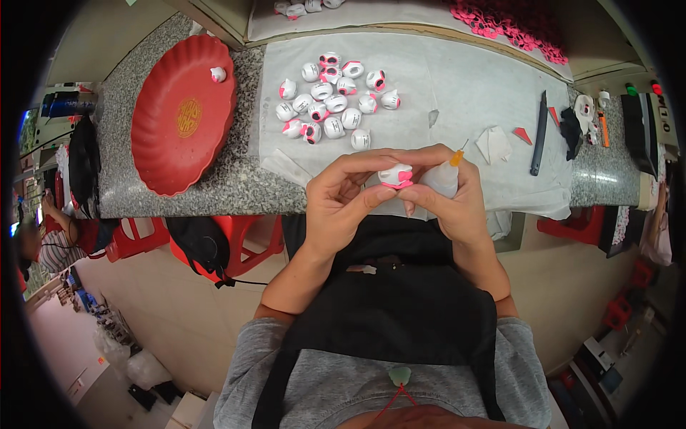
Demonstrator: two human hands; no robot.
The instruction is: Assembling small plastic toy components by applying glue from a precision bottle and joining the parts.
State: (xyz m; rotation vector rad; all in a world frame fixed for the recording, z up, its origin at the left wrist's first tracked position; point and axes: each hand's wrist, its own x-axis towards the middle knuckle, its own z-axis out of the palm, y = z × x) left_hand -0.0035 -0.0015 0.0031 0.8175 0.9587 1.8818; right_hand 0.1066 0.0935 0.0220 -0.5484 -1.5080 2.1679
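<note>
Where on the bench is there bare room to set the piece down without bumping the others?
Bare sheet lies right of the cluster of white-and-pink pieces, up to the folded paper scrap and black tool. The red tray holds only one piece. The left hand and right hand cover the front edge. Crowded: the cluster and the right end by the tools.

Speckled granite counter (214, 187); red stools (246, 239); pale tiled floor (171, 314).

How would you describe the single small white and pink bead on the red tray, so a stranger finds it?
Find the round red scalloped tray on the grey stone counter. Near its upper right rim lies one small white and pink bead, alone, apart from the cluster of similar beads on white paper.
</note>
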